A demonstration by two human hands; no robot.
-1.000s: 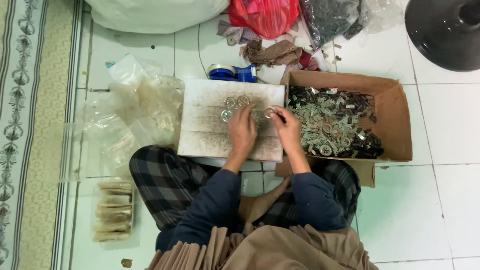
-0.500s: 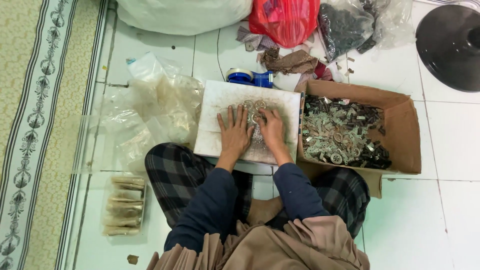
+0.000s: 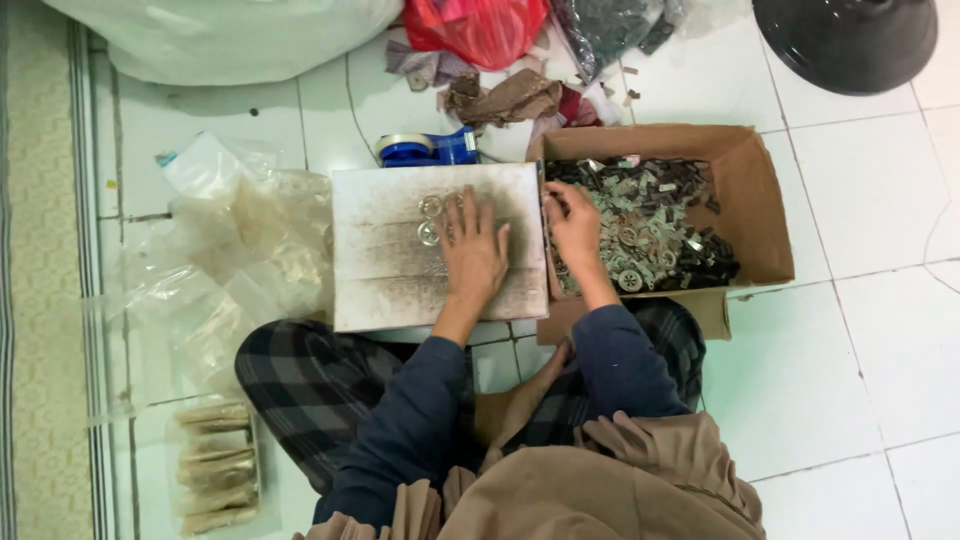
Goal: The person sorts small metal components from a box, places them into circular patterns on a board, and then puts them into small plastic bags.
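A worn white board [image 3: 390,270] lies on the tiled floor in front of my crossed legs. My left hand [image 3: 472,250] rests flat on it, fingers spread, over a few small round metal rings [image 3: 431,220]. My right hand [image 3: 573,228] reaches past the board's right edge into a brown cardboard box [image 3: 755,210] filled with several small metal and dark parts [image 3: 650,225]. Its fingers are curled among the parts; whether they grip any I cannot tell.
Clear plastic bags [image 3: 230,260] are heaped left of the board, with filled packets [image 3: 215,465] stacked near my left knee. A blue tape dispenser [image 3: 425,150] sits behind the board. A red bag [image 3: 475,28], cloth scraps, a white sack [image 3: 230,35] and a black round base [image 3: 850,40] lie farther back.
My right hand left the board and moved right into the cardboard box. My left hand stayed flat on the board over the rings.
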